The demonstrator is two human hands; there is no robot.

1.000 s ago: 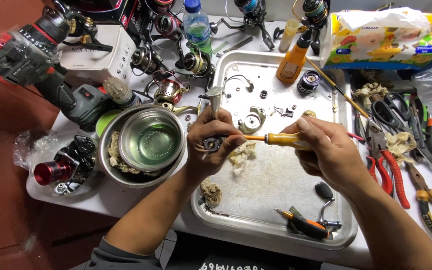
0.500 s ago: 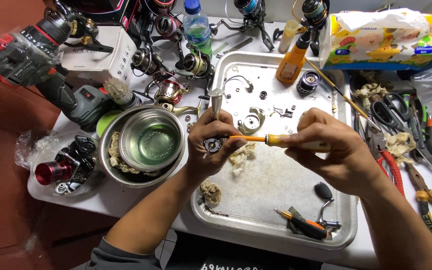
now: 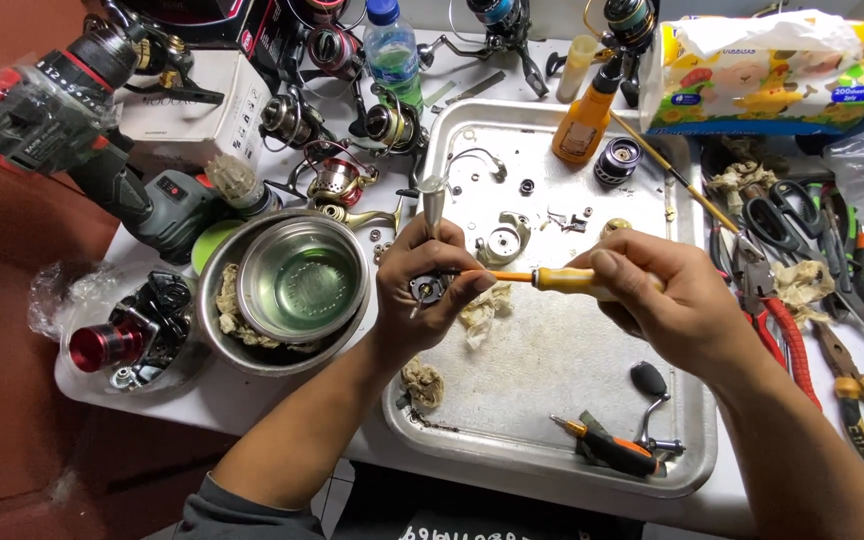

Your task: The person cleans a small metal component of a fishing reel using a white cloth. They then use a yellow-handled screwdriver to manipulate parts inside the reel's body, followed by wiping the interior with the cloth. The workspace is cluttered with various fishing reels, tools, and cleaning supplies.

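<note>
Your left hand (image 3: 422, 290) was clenched around a small dark reel body (image 3: 426, 288), held just above the left edge of the metal tray (image 3: 552, 400). Your right hand (image 3: 667, 305) gripped a yellow-handled screwdriver (image 3: 562, 280) — its tip met the reel body. Just left of your left hand stood a steel bowl (image 3: 302, 285) — pliers (image 3: 782, 330) lay beside the tray on the right.

My left hand (image 3: 422, 290) hides most of the small reel part (image 3: 425, 289); I cannot see where the screwdriver (image 3: 562, 281) tip meets it. The right forearm is cut off at the bottom edge.
</note>
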